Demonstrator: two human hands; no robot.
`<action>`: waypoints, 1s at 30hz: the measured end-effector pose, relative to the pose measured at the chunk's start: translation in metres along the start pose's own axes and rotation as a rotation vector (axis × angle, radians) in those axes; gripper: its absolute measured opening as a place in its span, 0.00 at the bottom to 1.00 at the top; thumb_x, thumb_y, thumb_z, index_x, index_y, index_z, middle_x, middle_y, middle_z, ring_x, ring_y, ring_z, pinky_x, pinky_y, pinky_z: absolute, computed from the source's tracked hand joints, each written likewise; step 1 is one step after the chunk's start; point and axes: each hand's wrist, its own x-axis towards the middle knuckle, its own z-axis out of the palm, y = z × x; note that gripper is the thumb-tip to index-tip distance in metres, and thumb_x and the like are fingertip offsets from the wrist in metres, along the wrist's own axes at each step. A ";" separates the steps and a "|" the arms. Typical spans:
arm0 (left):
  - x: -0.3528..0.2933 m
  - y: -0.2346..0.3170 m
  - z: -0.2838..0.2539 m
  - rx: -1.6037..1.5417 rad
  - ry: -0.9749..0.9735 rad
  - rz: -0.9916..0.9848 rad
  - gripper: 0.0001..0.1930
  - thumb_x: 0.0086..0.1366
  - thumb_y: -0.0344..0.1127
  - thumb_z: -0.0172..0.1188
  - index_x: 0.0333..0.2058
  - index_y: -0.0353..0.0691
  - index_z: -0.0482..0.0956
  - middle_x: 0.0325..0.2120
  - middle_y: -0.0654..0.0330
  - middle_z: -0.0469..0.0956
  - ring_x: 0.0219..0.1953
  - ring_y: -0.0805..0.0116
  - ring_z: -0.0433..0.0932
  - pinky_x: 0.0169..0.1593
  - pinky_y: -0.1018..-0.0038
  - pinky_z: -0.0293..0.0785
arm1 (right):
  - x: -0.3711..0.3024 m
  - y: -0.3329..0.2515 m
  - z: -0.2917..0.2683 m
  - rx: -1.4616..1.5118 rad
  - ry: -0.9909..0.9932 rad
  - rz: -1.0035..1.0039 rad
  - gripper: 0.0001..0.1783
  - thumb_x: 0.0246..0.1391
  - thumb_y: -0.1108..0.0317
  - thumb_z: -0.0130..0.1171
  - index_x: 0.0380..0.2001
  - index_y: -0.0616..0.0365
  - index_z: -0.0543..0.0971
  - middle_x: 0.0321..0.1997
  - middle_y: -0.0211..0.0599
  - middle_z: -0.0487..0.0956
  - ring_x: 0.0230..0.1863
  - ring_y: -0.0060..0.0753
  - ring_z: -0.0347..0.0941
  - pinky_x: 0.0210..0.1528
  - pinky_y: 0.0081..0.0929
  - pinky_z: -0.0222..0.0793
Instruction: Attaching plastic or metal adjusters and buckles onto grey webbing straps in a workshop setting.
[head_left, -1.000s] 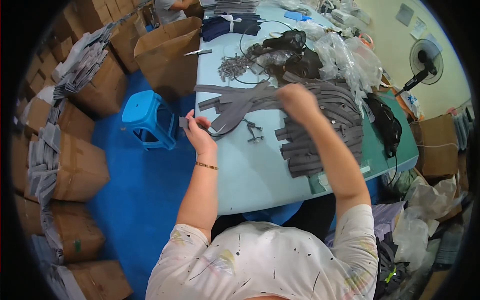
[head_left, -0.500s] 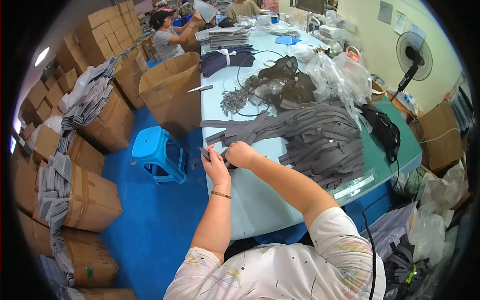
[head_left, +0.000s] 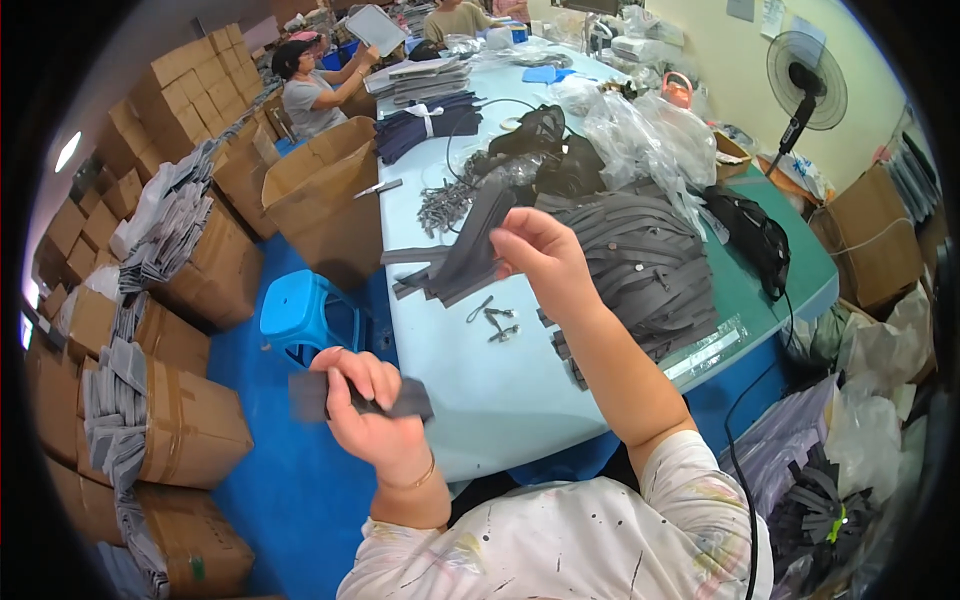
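My left hand (head_left: 365, 405) is closed round a short, dark grey zipper strip (head_left: 408, 400), off the table's near left edge; its far end is blurred. Over the table, my right hand (head_left: 540, 260) pinches the side of some raised dark grey zipper strips (head_left: 468, 245), whose lower ends reach down to the tabletop. Between the hands lie a few small metal zipper sliders (head_left: 500, 325) with loops. To the right of my right hand spreads a big pile of dark grey zipper strips (head_left: 650, 265). Behind the raised strips sits a heap of small grey sliders (head_left: 440, 208).
A pale blue-green table (head_left: 470, 420) runs away from me. A blue stool (head_left: 310, 310) and an open carton (head_left: 320, 190) stand left of it. Black bags (head_left: 570, 160) and clear plastic (head_left: 650, 140) lie beyond the pile. Another person (head_left: 315, 95) works at the far left.
My hands were together at the table's left edge and are now apart. The left came down and nearer with its strip; the right moved up and right, lifting strips. Sliders now show on the table.
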 end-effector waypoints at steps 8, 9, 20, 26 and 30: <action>0.007 -0.048 0.002 0.119 0.096 -0.738 0.14 0.61 0.29 0.49 0.47 0.37 0.68 0.17 0.71 0.57 0.14 0.84 0.53 0.18 0.84 0.46 | -0.026 0.044 -0.035 0.292 -0.313 0.660 0.08 0.53 0.72 0.54 0.37 0.60 0.75 0.26 0.23 0.74 0.22 0.12 0.68 0.23 0.12 0.66; 0.013 -0.066 -0.012 0.176 0.124 -0.753 0.14 0.61 0.31 0.51 0.46 0.36 0.69 0.16 0.71 0.58 0.14 0.85 0.53 0.17 0.85 0.46 | -0.028 0.064 -0.039 0.242 -0.307 0.654 0.08 0.53 0.72 0.54 0.37 0.59 0.75 0.26 0.22 0.74 0.22 0.11 0.68 0.24 0.12 0.66; 0.009 -0.139 -0.073 0.603 0.042 -0.759 0.08 0.55 0.33 0.63 0.30 0.39 0.74 0.15 0.73 0.66 0.15 0.87 0.58 0.17 0.86 0.50 | -0.043 0.123 -0.064 -0.207 -0.232 0.420 0.15 0.52 0.69 0.57 0.44 0.60 0.72 0.33 0.29 0.76 0.31 0.15 0.70 0.28 0.15 0.67; 0.000 -0.142 -0.086 0.800 -0.082 -0.753 0.10 0.55 0.35 0.63 0.32 0.35 0.75 0.25 0.67 0.72 0.28 0.82 0.66 0.32 0.84 0.63 | -0.044 0.117 -0.060 -0.336 -0.163 0.414 0.08 0.52 0.69 0.58 0.33 0.61 0.78 0.26 0.23 0.76 0.26 0.12 0.67 0.29 0.14 0.65; 0.000 -0.146 -0.095 1.001 -0.294 -0.496 0.09 0.55 0.31 0.60 0.32 0.34 0.74 0.27 0.62 0.71 0.29 0.73 0.69 0.33 0.77 0.67 | -0.049 0.112 -0.054 -0.680 -0.216 0.266 0.08 0.52 0.68 0.57 0.32 0.62 0.78 0.27 0.26 0.77 0.25 0.13 0.68 0.27 0.14 0.65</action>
